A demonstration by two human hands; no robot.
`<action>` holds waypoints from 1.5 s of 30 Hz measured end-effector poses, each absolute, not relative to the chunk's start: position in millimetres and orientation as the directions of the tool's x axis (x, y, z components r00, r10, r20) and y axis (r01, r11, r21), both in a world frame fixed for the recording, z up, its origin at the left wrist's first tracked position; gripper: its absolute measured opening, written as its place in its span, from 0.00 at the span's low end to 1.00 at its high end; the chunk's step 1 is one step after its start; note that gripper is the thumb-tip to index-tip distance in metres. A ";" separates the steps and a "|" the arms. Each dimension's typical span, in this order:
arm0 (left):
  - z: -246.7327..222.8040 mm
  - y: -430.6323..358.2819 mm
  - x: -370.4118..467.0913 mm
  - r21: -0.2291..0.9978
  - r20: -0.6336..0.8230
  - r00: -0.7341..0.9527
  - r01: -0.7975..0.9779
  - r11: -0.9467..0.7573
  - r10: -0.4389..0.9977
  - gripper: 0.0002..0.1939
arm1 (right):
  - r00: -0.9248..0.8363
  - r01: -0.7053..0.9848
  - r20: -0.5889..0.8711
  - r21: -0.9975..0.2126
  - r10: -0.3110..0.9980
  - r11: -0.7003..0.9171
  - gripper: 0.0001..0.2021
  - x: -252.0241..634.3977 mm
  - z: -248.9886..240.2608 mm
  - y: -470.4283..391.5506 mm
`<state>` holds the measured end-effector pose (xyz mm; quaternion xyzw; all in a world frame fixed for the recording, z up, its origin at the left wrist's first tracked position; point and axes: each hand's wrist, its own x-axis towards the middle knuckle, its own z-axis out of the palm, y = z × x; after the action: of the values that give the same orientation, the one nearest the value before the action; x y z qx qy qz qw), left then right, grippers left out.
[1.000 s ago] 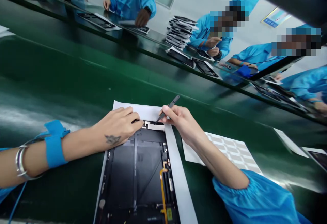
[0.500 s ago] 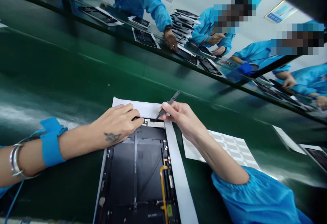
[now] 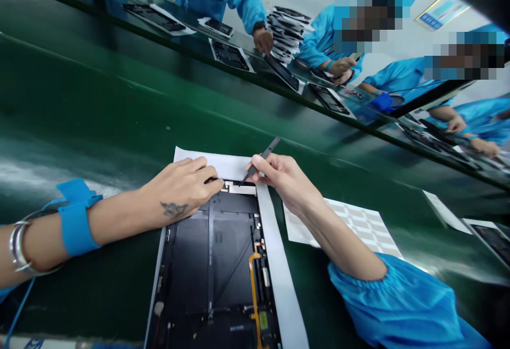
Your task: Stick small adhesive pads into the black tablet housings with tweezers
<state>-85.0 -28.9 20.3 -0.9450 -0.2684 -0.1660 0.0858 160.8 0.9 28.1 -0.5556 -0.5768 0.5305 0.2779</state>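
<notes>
An opened tablet [image 3: 233,243] lies on white paper [image 3: 281,280], its dark insides and orange flex cable [image 3: 253,280] facing up. My left hand [image 3: 187,184] is closed over the upper left end of the tablet, fingers bent and thumb at the top edge; its fingertips are partly hidden. In a pinch, my right hand [image 3: 282,179] holds dark grey tweezers [image 3: 266,155]. Their tip points down at a white strip [image 3: 244,189] along the tablet's top edge. Whether the tip touches the strip I cannot tell.
A sheet of pale labels [image 3: 358,224] lies right of my forearm on the green table [image 3: 119,110]. A blue wrist strap [image 3: 79,224] with a cord is on my left arm. Across the table, co-workers in blue handle tablets [image 3: 329,99] beside a tall stack [image 3: 287,33].
Both my hands, the tweezers and the tablet stay nearly the same, with a slight shift of the view. Across the table, a co-worker's hand has tilted a tablet up off the surface.
</notes>
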 end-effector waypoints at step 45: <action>21.4 -26.8 -88.1 0.010 0.332 0.789 0.545 -0.839 0.517 0.19 | -0.184 0.424 0.064 -0.895 0.981 0.138 0.25 158.0 27.0 -14.2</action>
<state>-88.1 -26.8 21.4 -0.9448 -0.2809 -0.1631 0.0431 158.0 -14.2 27.0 -0.5290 -0.6638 0.3888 0.3583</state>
